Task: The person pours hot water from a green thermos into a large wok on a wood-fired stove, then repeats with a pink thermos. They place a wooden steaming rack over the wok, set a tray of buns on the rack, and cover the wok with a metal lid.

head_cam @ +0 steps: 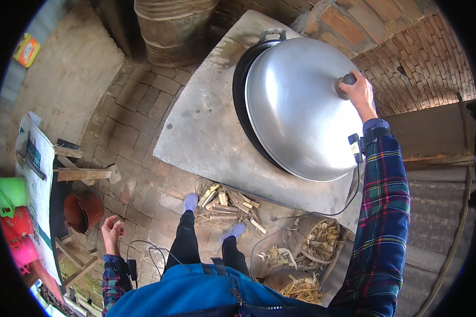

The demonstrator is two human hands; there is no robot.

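My right hand (359,93) grips the dark knob (348,81) of a large domed aluminium lid (297,107). The lid covers most of a wide black wok (246,115) and sits off to the right, so a dark crescent of the wok's left side shows. At the back, a wok handle (271,33) sticks out past the lid. The wok is set into a grey concrete stove top (206,123). What the wok holds is hidden. Low on the left, my left hand (113,233) hangs with fingers loosely bent, apparently holding nothing, near a reddish-brown bucket (73,210).
Split firewood (226,206) lies on the brick floor before my feet. Baskets of wood shavings (321,237) stand at right, by a black cable (333,214). A brick wall (416,63) borders the stove. Leftward are a covered table (39,190), coloured buckets (14,194) and a large barrel (174,31).
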